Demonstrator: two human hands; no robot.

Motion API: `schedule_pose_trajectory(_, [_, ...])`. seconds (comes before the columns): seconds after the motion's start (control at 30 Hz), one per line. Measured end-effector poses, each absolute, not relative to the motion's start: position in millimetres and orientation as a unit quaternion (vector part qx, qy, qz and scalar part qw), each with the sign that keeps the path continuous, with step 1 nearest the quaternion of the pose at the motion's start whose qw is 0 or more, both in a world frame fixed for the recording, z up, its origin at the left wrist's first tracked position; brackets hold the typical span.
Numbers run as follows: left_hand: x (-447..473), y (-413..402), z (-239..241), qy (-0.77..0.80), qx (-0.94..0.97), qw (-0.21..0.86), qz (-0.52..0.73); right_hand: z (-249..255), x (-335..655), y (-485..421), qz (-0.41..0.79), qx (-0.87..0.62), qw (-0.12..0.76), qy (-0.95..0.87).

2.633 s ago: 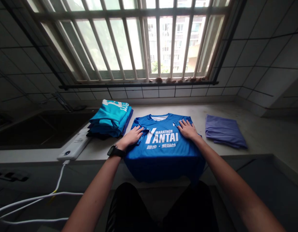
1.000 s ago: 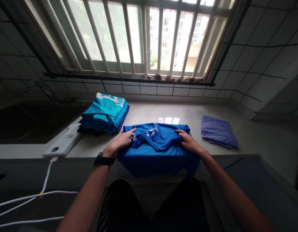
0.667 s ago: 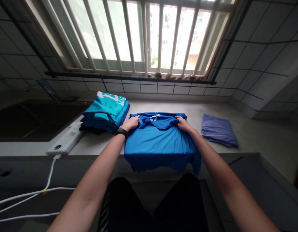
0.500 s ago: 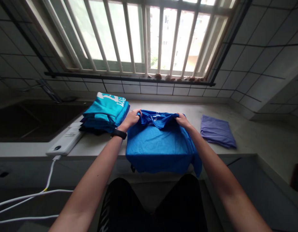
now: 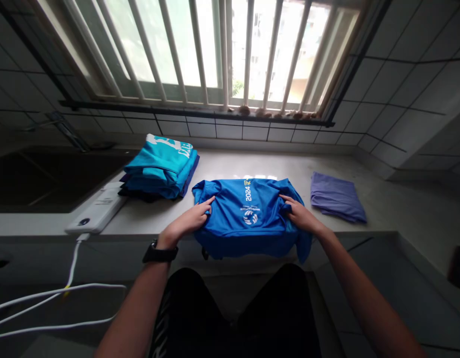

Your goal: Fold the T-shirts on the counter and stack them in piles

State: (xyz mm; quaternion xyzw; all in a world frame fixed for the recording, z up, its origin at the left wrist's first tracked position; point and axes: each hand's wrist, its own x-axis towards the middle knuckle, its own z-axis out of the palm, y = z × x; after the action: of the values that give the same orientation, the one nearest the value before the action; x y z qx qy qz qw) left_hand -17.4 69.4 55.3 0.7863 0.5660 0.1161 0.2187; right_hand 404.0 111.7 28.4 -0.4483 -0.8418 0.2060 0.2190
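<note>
A blue T-shirt lies folded over on itself on the white counter, with "2024" lettering and a round white logo facing up. Its lower part hangs over the front edge. At the left side of the fold, my left hand grips the cloth, its index finger stretched along the top. My right hand holds the right side in the same way, its other fingers curled and partly hidden. To the left of the shirt stands a stack of folded clothes, turquoise on top. A folded purple cloth lies to the right.
A white power strip with a white cable sits by the dark sink on the left. A barred window rises behind the counter. My knees are below the front edge.
Both hands have come toward me from the back of the counter, bringing the shirt's far edge forward and down. The fold now covers the lower layer, and the printed side shows.
</note>
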Motion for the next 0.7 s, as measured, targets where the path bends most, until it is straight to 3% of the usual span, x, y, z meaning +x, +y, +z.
schedule_pose_trajectory(0.33, [-9, 167, 71, 0.642, 0.733, 0.187, 0.125, 42, 366, 195, 0.15, -0.548, 0.141, -0.811])
schedule_pose_trajectory(0.47, [0, 167, 88, 0.658, 0.701, 0.187, 0.201, 58, 354, 205, 0.185, -0.534, 0.215, -0.796])
schedule_pose_trajectory(0.6, [-7, 128, 102, 0.585, 0.645, 0.297, 0.392, 63, 378, 184, 0.24, -0.472, 0.331, -0.781])
schedule_pose_trajectory(0.7, [-14, 90, 101, 0.526, 0.588, 0.414, 0.453, 58, 408, 158, 0.274, -0.457, 0.324, -0.782])
